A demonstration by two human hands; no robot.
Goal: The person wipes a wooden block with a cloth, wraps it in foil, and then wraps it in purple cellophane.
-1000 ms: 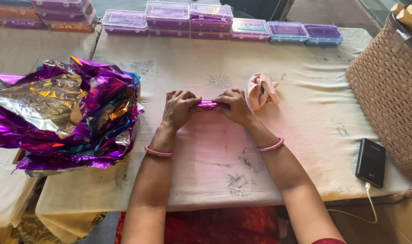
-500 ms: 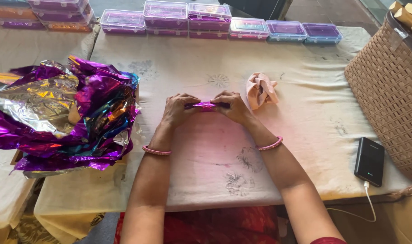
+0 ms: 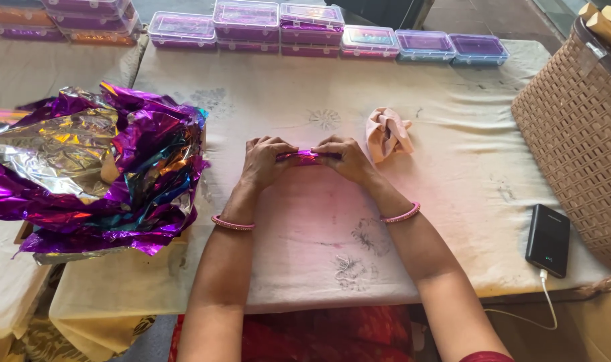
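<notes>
Purple foil glinted between a person's two hands at the middle of a cloth-covered tabletop [image 3: 453, 174], where a small foil-wrapped piece [image 3: 307, 156] lay low over the cream cloth. The left hand [image 3: 264, 163] was closed around one end of the piece and the right hand [image 3: 346, 159] gripped the other, fingers curled over the top, knuckles nearly meeting. Each wrist wore a pink bangle. A crumpled peach cloth [image 3: 386, 133] sat just beside the right hand. On the person's left, a large heap of creased purple and silver foil sheets [image 3: 97, 167] spread over the tabletop's edge. Clear-lidded plastic boxes [image 3: 305, 30] with purple contents lined the far edge in a row, some stacked. To the right stood a woven tan basket [image 3: 580, 134], and near it a black power bank [image 3: 548, 239] lay with a white cable trailing off the near edge.
</notes>
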